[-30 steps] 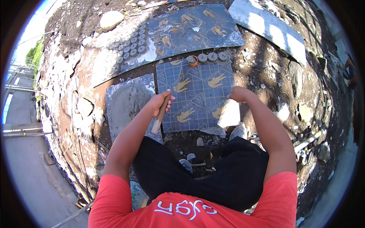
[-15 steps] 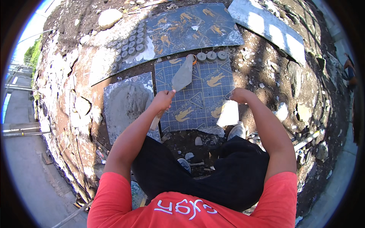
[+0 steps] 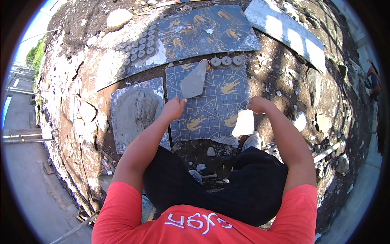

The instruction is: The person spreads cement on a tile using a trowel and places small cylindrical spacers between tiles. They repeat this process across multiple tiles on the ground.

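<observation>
My left hand (image 3: 174, 108) is closed around a trowel, whose handle is mostly hidden. The trowel's blade (image 3: 192, 86) is coated in grey mortar and points away, over a blue gridded board (image 3: 217, 97). Its tip overlaps an orange ring (image 3: 208, 64) near the board's far edge. Beside that ring sits a row of three round grey mortar discs (image 3: 226, 61). At the board's right edge, my right hand (image 3: 259, 105) is closed on a pale, sunlit flat piece (image 3: 243, 123) that hangs below the fist; its exact kind is unclear.
A heap of wet mortar (image 3: 138, 106) lies on a smaller board (image 3: 118, 136) at the left. Farther off, a large dark board (image 3: 187, 36) carries many round discs (image 3: 142, 46) on its left part. Another board (image 3: 284, 30) lies at far right. Stones and rough soil surround everything.
The trowel blade has turned and shifted slightly left and nearer, its tip still by the orange ring. The handle, seen earlier below my left hand, is now hidden. My right hand has moved slightly.
</observation>
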Demonstrator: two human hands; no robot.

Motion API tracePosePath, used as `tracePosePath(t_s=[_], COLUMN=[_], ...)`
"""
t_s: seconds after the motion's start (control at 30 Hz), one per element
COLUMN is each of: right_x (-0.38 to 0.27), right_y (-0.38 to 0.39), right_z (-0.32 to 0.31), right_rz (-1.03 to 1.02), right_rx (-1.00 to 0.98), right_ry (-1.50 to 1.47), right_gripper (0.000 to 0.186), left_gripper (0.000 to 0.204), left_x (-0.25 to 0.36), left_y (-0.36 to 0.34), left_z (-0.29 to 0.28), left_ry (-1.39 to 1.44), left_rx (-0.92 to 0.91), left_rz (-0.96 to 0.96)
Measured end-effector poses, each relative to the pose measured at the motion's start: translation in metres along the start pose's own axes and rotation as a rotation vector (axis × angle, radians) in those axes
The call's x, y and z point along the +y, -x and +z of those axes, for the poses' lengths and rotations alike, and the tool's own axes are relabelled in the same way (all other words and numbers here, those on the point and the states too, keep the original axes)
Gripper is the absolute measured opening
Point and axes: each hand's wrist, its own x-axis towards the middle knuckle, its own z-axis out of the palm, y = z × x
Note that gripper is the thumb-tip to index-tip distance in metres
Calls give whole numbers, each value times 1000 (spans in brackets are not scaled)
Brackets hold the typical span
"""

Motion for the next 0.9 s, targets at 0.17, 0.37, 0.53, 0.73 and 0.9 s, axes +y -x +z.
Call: tracePosePath(t_s=[0.17,0.37,0.53,0.73,0.9], right_x=[-2,-12,-16,-15,-6], right_y=[3,4,9,3,-5], right_z=[-1,-6,-10,-4,3], right_rz=[64,-4,3,31,36], right_rx=[-11,-12,-45,-23,-58], right_ry=[-55,51,-4,-44,-37], right_gripper=[41,40,40,42,43], left_gripper=[54,54,53,53,51], left_x=[-4,-16,-23,-25,-33], left_y=[3,6,12,29,56], left_z=[-9,-14,-21,-56,-95], left_ry=[13,-10,-8,-46,-49], left_rx=[10,22,16,5,88], left_rz=[13,10,12,-57,-88])
